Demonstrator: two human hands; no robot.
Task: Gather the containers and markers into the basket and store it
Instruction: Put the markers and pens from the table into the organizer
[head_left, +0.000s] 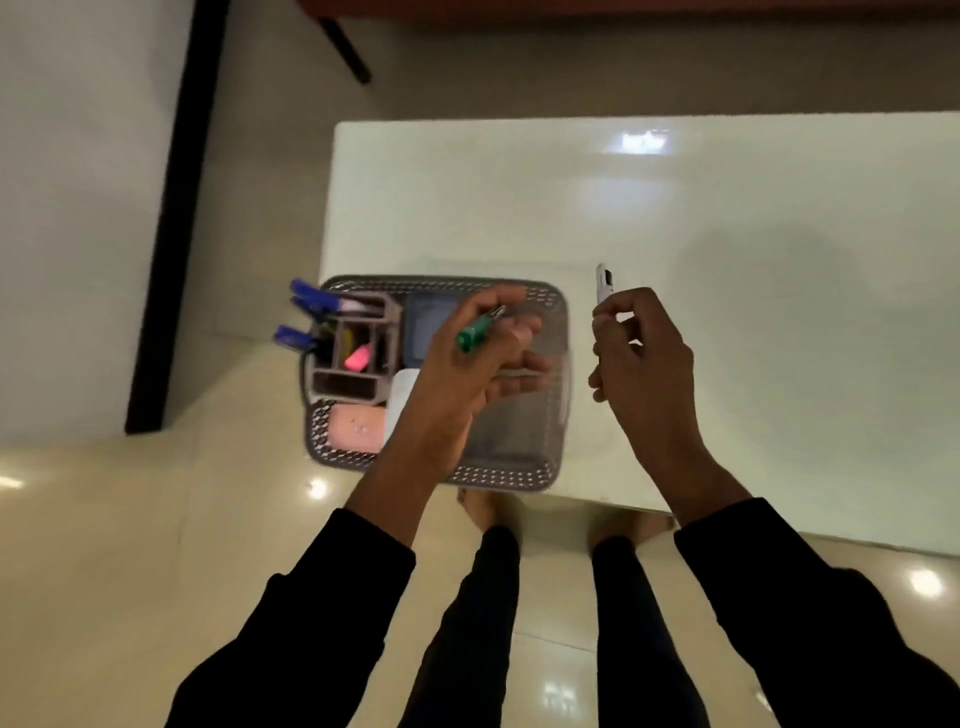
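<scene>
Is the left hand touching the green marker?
Touching. The head view shows the left hand pinching the green marker between its fingers above the basket.

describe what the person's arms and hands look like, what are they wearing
Both arms are covered by long black sleeves that end at the wrists. The left hand and right hand are bare: no gloves, and no rings, watch or bands show in this slightly blurred view.

The left hand (467, 358) covers the middle of the basket (540, 467); the white marker (604, 283) is mostly hidden inside the right hand (644, 358).
</scene>
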